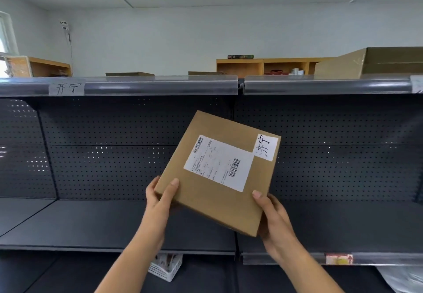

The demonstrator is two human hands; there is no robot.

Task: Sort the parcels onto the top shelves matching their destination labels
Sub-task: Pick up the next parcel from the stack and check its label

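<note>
A flat brown cardboard parcel (207,203) is held tilted in front of the dark shelving, with both hands on its lower corners. It carries a white shipping label (218,162) and a small handwritten destination tag (265,147). My left hand (160,201) grips the lower left corner, thumb on top. My right hand (272,215) grips the lower right corner. The top shelf (160,84) runs across at head height, with a handwritten paper label (66,88) on its left front rail. Two flat parcels (129,73) lie on that left top shelf.
A large brown box (370,62) sits on the right top shelf, whose rail has a partly cut-off label (417,84). The dark middle shelf (91,224) lies below the parcel. A white plastic basket (164,268) stands on the bottom level. Wooden cabinets line the far wall.
</note>
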